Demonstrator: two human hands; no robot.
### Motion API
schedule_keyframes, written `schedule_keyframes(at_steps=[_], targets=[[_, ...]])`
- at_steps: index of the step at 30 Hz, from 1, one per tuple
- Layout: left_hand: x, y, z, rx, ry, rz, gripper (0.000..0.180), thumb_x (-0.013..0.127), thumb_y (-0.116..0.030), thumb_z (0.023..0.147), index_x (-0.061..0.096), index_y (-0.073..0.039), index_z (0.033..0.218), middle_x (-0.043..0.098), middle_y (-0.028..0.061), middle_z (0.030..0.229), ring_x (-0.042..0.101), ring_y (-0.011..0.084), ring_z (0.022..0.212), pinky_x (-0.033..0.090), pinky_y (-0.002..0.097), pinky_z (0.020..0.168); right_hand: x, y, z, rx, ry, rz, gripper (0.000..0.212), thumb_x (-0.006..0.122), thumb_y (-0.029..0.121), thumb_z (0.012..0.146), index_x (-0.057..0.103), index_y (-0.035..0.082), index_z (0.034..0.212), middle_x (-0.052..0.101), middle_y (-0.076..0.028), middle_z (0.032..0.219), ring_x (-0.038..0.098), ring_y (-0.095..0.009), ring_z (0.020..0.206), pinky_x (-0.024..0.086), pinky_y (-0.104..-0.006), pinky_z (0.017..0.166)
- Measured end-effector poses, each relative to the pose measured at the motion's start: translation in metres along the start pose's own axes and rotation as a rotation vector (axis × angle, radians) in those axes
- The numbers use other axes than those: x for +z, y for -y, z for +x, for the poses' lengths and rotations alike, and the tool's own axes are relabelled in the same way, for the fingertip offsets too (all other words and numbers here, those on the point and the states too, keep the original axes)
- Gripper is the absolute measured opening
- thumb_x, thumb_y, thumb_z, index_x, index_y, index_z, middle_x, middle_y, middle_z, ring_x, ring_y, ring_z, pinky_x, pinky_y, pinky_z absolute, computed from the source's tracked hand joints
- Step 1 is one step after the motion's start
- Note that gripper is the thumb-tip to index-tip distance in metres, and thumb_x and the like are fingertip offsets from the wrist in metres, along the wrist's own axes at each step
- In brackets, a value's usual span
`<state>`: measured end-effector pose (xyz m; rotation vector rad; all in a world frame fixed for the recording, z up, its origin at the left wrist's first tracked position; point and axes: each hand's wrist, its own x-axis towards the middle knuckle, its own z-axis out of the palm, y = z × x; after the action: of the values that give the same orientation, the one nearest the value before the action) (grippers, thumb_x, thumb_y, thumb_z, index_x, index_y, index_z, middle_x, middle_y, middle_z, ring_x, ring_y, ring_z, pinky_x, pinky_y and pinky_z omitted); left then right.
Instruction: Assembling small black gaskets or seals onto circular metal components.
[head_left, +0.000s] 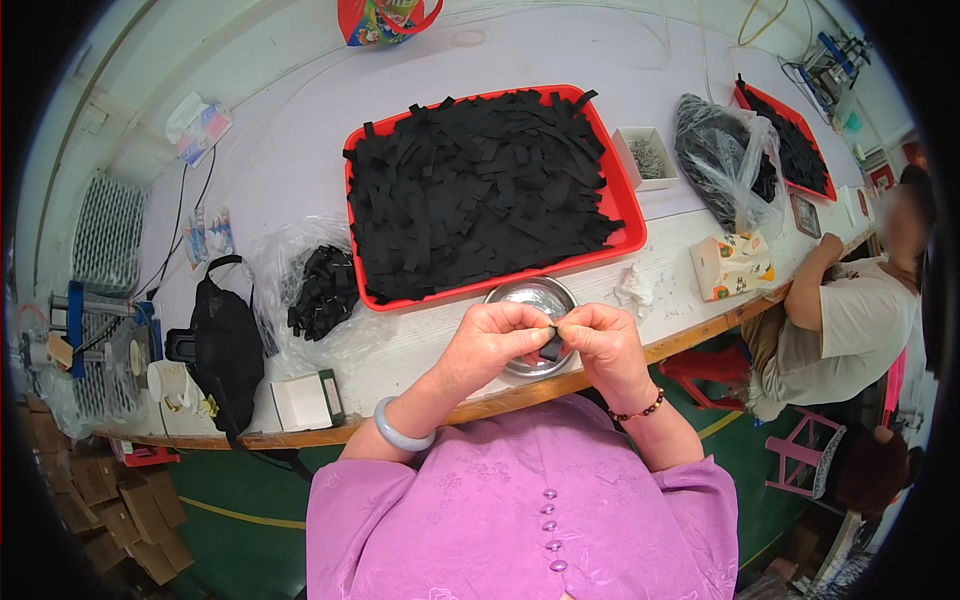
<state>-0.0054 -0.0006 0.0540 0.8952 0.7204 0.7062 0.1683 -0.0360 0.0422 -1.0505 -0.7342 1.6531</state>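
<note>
Workshop, long white tabletop [300, 130]. Left hand [492, 345] and right hand [603, 343] meet over round steel dish [540, 297], each grip pinching short black fabric strip [551, 347]. Strip judged light, limp, non-fragile; best held at ends. Red plastic tray [625, 215] of same strips beyond.

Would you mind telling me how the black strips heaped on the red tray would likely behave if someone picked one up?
The black strips lie draped and overlapping, so probably floppy. Thin and flat, they look light. Heaped on the red tray, neighbours might drag along.
</note>
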Motion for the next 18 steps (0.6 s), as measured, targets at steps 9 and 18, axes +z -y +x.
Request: schedule_keyframes(at_steps=[9,18], targets=[[-0.003,-0.003,0.003,-0.044,-0.011,0.031,0.012,0.063,-0.008,0.077,0.064,0.002,0.084,0.061,0.0053,0.071,0.056,0.0091,0.06,0.046,0.0207,0.056,-0.001,-0.003,0.002,0.014,0.015,0.067,0.007,0.063,0.004,0.076,0.061,-0.002,0.077,0.061,-0.007,0.07,0.055,-0.01,0.064,0.045,-0.0221,0.062],[-0.01,-0.004,0.006,-0.063,-0.009,0.048,0.015,0.064,-0.01,0.075,0.063,0.002,0.084,0.061,0.0058,0.071,0.057,0.01,0.059,0.047,0.0212,0.055,-0.002,-0.001,0.007,0.061,0.061,0.054,0.012,0.063,0.007,0.078,0.062,-0.004,0.083,0.061,-0.006,0.072,0.056,-0.011,0.065,0.046,-0.0231,0.063]])
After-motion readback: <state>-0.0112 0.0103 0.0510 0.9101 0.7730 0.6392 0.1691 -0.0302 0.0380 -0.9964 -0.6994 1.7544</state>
